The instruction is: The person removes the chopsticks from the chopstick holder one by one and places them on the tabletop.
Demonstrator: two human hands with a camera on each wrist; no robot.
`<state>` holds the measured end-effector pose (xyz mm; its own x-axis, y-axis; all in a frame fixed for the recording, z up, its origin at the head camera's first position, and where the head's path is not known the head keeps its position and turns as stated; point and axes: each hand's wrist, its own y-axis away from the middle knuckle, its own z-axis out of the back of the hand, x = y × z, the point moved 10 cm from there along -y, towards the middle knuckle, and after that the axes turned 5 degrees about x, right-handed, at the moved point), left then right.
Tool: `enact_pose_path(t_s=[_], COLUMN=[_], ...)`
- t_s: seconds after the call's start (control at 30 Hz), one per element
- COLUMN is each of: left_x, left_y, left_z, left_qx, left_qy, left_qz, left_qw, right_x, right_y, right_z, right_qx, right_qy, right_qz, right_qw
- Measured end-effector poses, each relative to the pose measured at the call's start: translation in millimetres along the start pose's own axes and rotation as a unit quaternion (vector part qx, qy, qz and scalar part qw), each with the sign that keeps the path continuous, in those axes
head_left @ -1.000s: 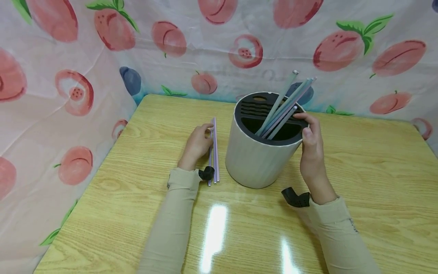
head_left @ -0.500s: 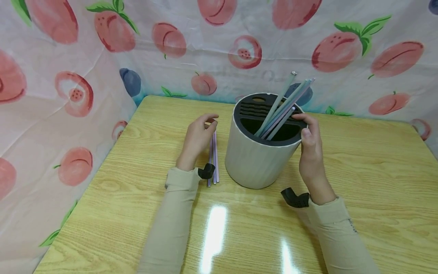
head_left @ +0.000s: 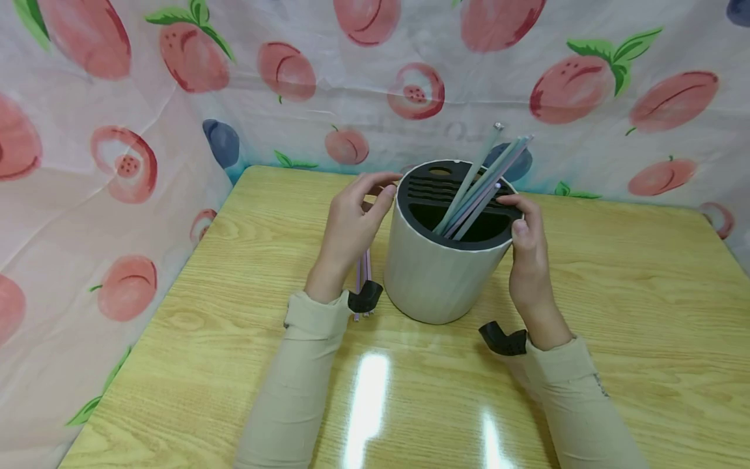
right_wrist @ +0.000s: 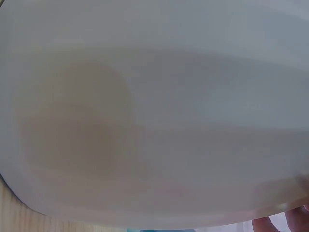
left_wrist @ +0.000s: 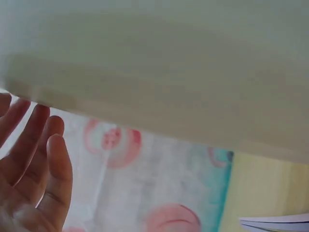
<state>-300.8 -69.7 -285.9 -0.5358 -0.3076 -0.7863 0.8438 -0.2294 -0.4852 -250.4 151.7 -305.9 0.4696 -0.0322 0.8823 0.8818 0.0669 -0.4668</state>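
A cream round utensil holder [head_left: 442, 280] with a black slotted top stands on the table, tilted slightly. Several thin pastel sticks [head_left: 483, 179] lean out of its large front opening. My right hand [head_left: 530, 260] grips the rim on the right, thumb outside and index finger over the black top. At the left rim is my left hand [head_left: 354, 225], its fingers loosely extended; in the left wrist view the fingertips meet the holder's edge. More thin purple sticks [head_left: 359, 273] lie on the table, partly hidden under the left hand and wrist. The holder's wall fills most of the right wrist view.
The wood-grain table [head_left: 234, 312] extends on all sides of the holder. Behind and to the left hangs a peach-print cloth [head_left: 346, 111]. A black camera mount [head_left: 364, 297] sits on the left wrist, and another mount [head_left: 502, 339] on the right.
My left hand has left the sticks on the table and moved up and right to the holder's left rim. The right hand stays at the right rim.
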Motion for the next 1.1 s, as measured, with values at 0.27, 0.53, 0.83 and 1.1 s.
enact_pose_path(t_s=[0.27, 0.53, 0.83, 1.1], left_x=[-42.3, -74.6, -88.6, -92.2], left_y=[2.3, 6.0, 7.6, 6.9], left_z=[2.7, -1.0, -19.5, -35.6], left_qx=[-0.016, -0.010, 0.015, -0.004], left_qy=[-0.004, -0.003, -0.050, -0.193], left_qz=[-0.103, -0.185, -0.195, -0.130], left_qw=[0.9945, 0.9827, 0.9794, 0.9726], right_x=[1.0, 0.5, 0.7, 2.6], right_y=[-0.7, -1.5, -2.6, -4.3], right_z=[0.3, 0.5, 2.0, 1.0], right_qx=[-0.002, -0.004, -0.006, 0.004], right_qy=[0.010, -0.006, -0.009, -0.014], right_qz=[0.010, 0.003, 0.019, 0.031], right_qw=[0.9999, 1.0000, 0.9998, 0.9994])
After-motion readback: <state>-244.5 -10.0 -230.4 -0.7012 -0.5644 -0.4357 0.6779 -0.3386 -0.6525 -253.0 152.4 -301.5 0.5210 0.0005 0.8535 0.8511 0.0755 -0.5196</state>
